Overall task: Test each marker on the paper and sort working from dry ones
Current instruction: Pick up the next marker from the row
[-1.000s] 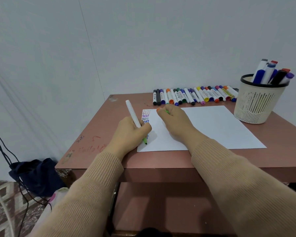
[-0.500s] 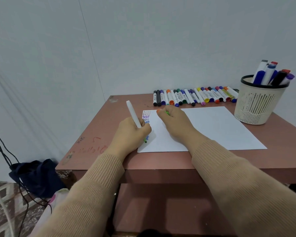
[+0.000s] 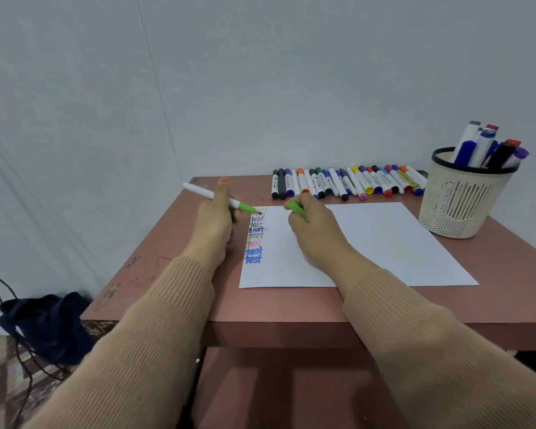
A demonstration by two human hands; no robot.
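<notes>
— Head view: what was held by the left hand (image 3: 214, 224)?
— A green marker (image 3: 220, 199), gripped above the paper (image 3: 384, 243). Its green cap (image 3: 296, 209) was pinched by the right hand (image 3: 316, 230), on the worktop (image 3: 492, 298).

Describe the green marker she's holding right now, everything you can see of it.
The green marker is slim, with a white barrel and a bright green front end. It is uncapped, lifted off the paper and lying nearly level, its tip pointing right over the top of the column of "test" words. The left hand grips its middle; the right hand holds its green cap just apart from the tip.
</notes>
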